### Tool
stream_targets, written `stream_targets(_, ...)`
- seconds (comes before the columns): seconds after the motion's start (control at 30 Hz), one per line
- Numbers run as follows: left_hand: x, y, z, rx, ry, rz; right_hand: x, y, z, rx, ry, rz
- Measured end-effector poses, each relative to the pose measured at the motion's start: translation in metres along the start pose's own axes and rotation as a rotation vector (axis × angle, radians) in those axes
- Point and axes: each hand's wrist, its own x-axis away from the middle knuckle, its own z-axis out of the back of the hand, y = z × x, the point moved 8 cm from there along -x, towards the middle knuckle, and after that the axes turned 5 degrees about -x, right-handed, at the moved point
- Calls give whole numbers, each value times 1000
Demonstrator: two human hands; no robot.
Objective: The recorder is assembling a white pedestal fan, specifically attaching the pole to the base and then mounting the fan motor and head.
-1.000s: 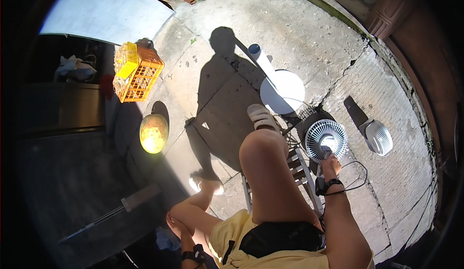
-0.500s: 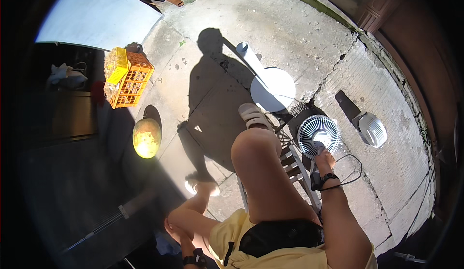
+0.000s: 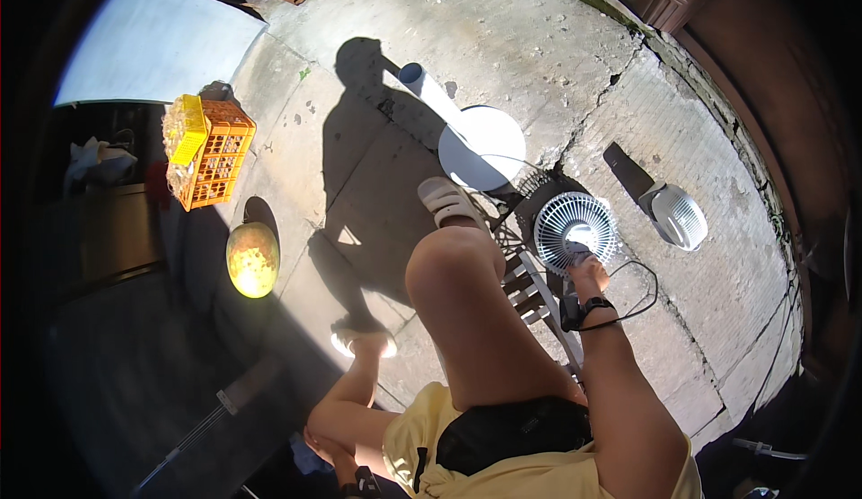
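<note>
My right hand (image 3: 588, 273) is closed on the lower edge of a round fan head (image 3: 576, 230) with a wire grille, which faces up in the sunlight. A black cord (image 3: 648, 297) loops beside that wrist. My left hand (image 3: 328, 450) lies against my bent left leg, its fingers partly hidden. Ahead of my right foot, a white round fan base (image 3: 485, 153) with a white tube (image 3: 431, 91) stands on the concrete. A clear-white ribbed fan cover (image 3: 680, 216) lies on the ground to the right of the fan head.
Slatted grey wood (image 3: 548, 306) shows beside my right leg. To the left are an orange crate (image 3: 224, 153) with a yellow basket (image 3: 189, 131), and a yellow-green melon-like object (image 3: 253, 261). A cracked ledge (image 3: 718, 113) runs along the right, beside a dark wall.
The view has shifted a little, so the ground things sit further left in the picture. My right hand keeps its grip on the fan head, and my left hand stays on my leg.
</note>
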Motion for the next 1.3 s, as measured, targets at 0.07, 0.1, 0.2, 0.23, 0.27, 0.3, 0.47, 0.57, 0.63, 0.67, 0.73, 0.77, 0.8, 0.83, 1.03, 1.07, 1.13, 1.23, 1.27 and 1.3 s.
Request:
stream_targets(0.07,1,0,6,21,8,10,3,-6,4,13,42,39)
stream_targets(0.1,7,7,-2,21,-1,18,-8,5,4,-21,29,17)
stream_targets(0.2,26,42,-8,2,23,62,-13,7,6,-25,35,98)
stream_targets(0.23,27,45,-9,-19,37,51,-16,8,8,-46,0,97)
stream_targets(0.27,28,48,-9,-38,49,39,-17,8,11,-43,2,98)
stream_targets(0.3,29,50,-11,-37,47,42,-18,7,17,-28,26,131)
stream_targets(0.47,8,38,7,-199,97,-188,4,-20,51,28,-8,220)
stream_targets(0.57,30,52,-17,-147,78,-142,-15,-7,76,58,-23,279)
stream_targets(0.63,27,52,-12,-164,84,-138,-17,-16,84,50,-84,377)
stream_targets(0.67,24,51,-10,-188,82,-140,-19,-15,88,56,-78,390)
stream_targets(0.73,25,48,-8,-147,82,-137,-23,-14,84,-199,-312,392)
stream_targets(0.77,26,48,-8,-117,75,-149,-21,-13,84,-266,-371,377)
stream_targets(0.8,27,49,-9,-85,74,-160,-16,-13,84,-333,-432,367)
stream_targets(0.83,31,51,-30,-31,38,-172,-45,20,77,-642,-566,308)
stream_targets(1.03,18,45,-25,-60,63,-275,33,-16,97,-936,-756,348)
stream_targets(1.07,17,45,-29,-35,59,-272,34,-19,102,-985,-731,369)
stream_targets(1.13,17,49,-33,2,62,-267,41,-28,115,-1029,-748,421)
stream_targets(1.23,18,54,-36,-74,76,-322,61,-45,150,-1152,-677,512)
stream_targets(1.27,17,53,-37,-45,71,-329,65,-50,165,-1231,-583,549)
stream_targets(1.3,17,52,-38,-16,66,-336,50,-51,172,-1197,-503,618)
